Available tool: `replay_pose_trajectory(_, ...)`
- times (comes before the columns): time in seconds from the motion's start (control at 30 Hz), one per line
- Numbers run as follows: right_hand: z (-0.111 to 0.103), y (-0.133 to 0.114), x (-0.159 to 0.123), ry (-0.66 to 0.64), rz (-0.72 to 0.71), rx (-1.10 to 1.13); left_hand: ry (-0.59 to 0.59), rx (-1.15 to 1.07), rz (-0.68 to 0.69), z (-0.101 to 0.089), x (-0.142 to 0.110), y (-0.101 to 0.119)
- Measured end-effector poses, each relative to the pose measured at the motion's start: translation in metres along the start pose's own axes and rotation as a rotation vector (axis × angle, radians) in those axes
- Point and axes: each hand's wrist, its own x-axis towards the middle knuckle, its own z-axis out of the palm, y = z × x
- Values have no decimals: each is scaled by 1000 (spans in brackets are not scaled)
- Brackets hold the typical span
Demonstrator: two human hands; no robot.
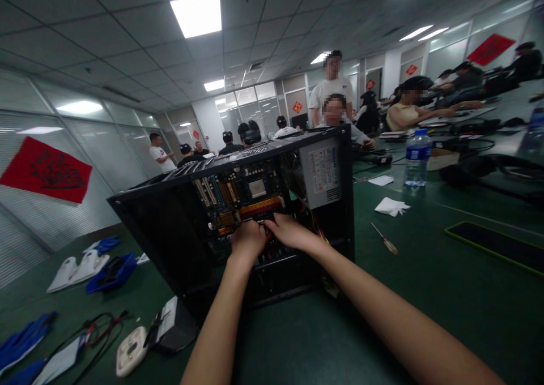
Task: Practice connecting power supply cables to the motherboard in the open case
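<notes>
A black computer case point(182, 283) stands with its side open toward me, showing a motherboard point(238, 188) inside. Both of my hands reach into it at the motherboard's lower edge, just below the red and yellow memory slots point(261, 206). My left hand point(249, 238) is closed, its fingertips hidden against the board. Beside it, my right hand point(291, 230) has its fingers curled in, close to the left thumb. Whatever they grip is out of sight. Red and yellow wires hang near the hands, under the silver power supply point(323, 172) in the upper right corner.
Right of the case lie a screwdriver point(386, 240), a crumpled white cloth point(391, 206), a water bottle point(417, 157) and a dark mat point(497, 246). On the left are blue gloves point(25, 339), a blue tray point(111, 274), cables and a white phone point(131, 351). Several people are beyond.
</notes>
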Motion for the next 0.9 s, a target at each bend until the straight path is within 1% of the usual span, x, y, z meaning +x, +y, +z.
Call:
replay_pose_trajectory(0.07,-1,-1,3,-42,83,122,-22,-38,10,0,1,-3)
replay_pose_trajectory(0.13,-2,-3,5,-128,237,297,-43,-71,18,0,2,-6)
replay_pose_trajectory(0.2,-3,-4,8,-208,398,528,-55,-85,25,2,4,-8)
replay_pose_trajectory(0.27,-3,-4,11,-246,518,728,-41,-78,34,5,4,-8)
replay_pose_trajectory(0.33,-3,-2,15,-264,595,840,-31,-65,38,9,5,-8)
replay_pose_trajectory(0.43,-1,1,20,-291,650,903,-33,-62,43,12,5,-8)
replay_pose_trajectory(0.63,0,4,22,-314,675,933,-26,-70,41,13,7,-10)
replay_pose_trajectory(0.8,0,-2,21,-337,713,957,-61,-95,35,12,7,-10)
replay_pose_trajectory(0.9,2,-7,22,-314,737,951,-72,-102,31,11,6,-9)
